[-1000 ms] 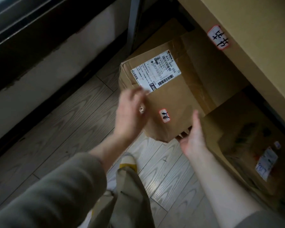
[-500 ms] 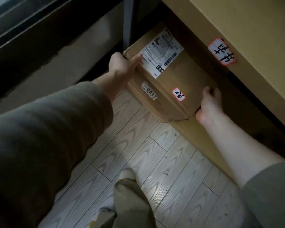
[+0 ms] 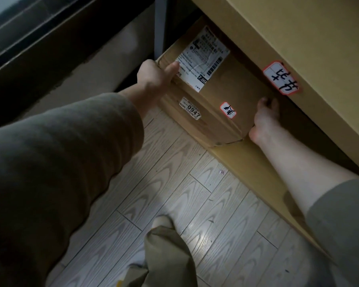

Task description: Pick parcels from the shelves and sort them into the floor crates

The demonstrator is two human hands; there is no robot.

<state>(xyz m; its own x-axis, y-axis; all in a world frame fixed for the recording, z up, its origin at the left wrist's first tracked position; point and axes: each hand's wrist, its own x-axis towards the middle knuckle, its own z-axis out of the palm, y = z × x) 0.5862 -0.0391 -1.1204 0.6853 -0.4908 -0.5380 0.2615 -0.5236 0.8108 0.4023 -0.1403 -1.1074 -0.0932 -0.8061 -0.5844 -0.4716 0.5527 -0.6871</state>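
Upper ctr of frame, the cardboard parcel point(image 3: 226, 104) sits low under the tan board point(image 3: 298, 38). The left hand point(image 3: 153, 77) clamps its left corner w/ thumb on the shipping label point(image 3: 203, 59); the right hand point(image 3: 263, 121) has its fingers curled over the right edge. Prob best handled level, both sides together.

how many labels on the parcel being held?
3 on the cardboard parcel: white shipping label on top by the left hand, 0947 sticker on the near side, red-bordered sticker on top. Hidden faces may carry more.
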